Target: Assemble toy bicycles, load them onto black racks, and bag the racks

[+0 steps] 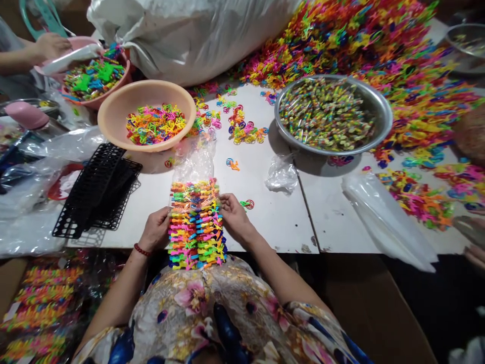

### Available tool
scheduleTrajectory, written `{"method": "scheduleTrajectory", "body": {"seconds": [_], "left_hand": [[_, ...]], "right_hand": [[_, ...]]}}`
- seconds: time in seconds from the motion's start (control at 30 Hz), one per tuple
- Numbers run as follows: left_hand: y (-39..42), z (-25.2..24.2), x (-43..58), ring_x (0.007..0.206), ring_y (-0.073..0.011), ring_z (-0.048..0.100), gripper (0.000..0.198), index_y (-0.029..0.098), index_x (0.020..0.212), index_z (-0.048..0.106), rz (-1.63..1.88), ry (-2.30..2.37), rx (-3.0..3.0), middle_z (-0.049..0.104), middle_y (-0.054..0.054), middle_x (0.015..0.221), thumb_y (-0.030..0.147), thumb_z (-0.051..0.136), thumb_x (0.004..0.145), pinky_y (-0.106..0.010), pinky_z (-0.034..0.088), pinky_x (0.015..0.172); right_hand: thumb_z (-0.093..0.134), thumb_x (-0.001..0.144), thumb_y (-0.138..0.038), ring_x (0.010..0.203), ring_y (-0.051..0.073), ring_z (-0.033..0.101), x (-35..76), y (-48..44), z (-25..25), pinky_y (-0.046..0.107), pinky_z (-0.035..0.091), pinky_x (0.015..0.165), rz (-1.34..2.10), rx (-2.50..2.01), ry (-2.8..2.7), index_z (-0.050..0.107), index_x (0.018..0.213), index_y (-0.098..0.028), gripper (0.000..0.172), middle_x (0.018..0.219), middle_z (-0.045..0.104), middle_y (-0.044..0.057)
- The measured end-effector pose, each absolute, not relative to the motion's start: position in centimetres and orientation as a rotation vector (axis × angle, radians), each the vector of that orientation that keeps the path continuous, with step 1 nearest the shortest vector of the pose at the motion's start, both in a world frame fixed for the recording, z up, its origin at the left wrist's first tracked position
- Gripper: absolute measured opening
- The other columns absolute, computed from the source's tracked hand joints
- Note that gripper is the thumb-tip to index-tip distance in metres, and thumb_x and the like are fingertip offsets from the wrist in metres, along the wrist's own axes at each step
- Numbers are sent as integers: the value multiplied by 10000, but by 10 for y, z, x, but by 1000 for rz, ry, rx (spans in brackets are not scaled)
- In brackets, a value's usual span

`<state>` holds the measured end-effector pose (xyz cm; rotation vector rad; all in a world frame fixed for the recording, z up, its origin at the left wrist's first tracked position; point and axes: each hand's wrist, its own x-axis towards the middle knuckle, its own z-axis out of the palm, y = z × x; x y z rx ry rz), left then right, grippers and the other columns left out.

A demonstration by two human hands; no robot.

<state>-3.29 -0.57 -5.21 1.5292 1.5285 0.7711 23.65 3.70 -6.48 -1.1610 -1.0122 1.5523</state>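
Observation:
A stacked row of small multicoloured plastic toys [196, 230] lies at the near edge of the white table [273, 212], its far end inside a clear plastic bag [194, 167]. My left hand [155, 230] is closed on the row's left side. My right hand [235, 217] grips its right side, fingers curled against the toys and the bag's mouth. The near end of the row overhangs the table edge above my lap.
A peach bowl of coloured pieces [147, 116], a metal bowl of wrapped items [333, 114], a black plastic grid [96, 189], a pile of loose toys [379, 50], a white sack [189, 30], clear bags [386, 217], another person's hand [51, 45] at a pink bowl [94, 76].

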Motion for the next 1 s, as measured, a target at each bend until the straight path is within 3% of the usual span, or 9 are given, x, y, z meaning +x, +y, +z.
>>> {"method": "scheduleTrajectory", "body": {"seconds": [0.07,0.23,0.4,0.6,0.7,0.77,0.87,1.0], "left_hand": [[-8,-52,-34,785,-163,624,335,169,844,661,756,1518,1586,680,-35,818,426,481,961,-234,473,673],[-15,-40,-31,716,-152,626,303,181,825,653,696,1545,1804,679,-34,781,376,464,959,-239,460,657],[-27,-22,-29,692,-152,630,308,187,780,624,643,1566,1848,670,-46,758,368,448,958,-244,467,652],[-40,-17,-27,639,-156,605,321,197,762,624,628,1607,1776,651,-34,691,389,445,946,-252,471,629],[-41,-17,-24,673,-162,621,311,194,801,639,635,1654,1757,669,-33,721,390,447,946,-252,468,634],[-39,-17,-24,697,-165,629,305,190,818,642,640,1705,1750,678,-36,751,379,444,951,-256,473,645],[-37,-18,-27,782,-185,658,261,190,915,664,636,1751,1765,704,-50,845,324,444,953,-282,508,709],[-39,-5,-23,1037,-241,637,325,182,1217,616,856,1951,1933,667,-121,1111,206,443,942,-392,520,922]], "right_hand": [[688,743,-311,818,142,615,242,37,-58,261,498,718,1523,-1145,-1209,566,1055,-231,344,976,664,11],[518,906,-307,722,150,590,252,40,-49,276,457,675,1232,-1342,-1557,592,984,-216,141,820,657,-11],[400,1003,-319,728,179,617,256,26,-41,313,485,685,1018,-1407,-1775,580,991,-223,204,810,650,13],[434,957,-234,1039,231,630,255,13,-38,408,527,899,739,-1193,-1863,595,977,-214,163,1063,666,122],[519,903,-284,789,192,635,247,23,-40,360,540,736,905,-1308,-1604,571,908,-224,81,933,661,69],[563,880,-348,640,144,583,241,32,-40,306,513,626,1157,-1314,-1370,546,906,-229,123,840,626,16],[632,840,-430,628,120,551,236,43,-37,264,488,595,1402,-1208,-1201,533,923,-232,237,801,576,-17],[640,867,-451,618,119,508,235,44,-30,253,451,574,1306,-1249,-1371,559,928,-226,247,757,557,-21]]}}
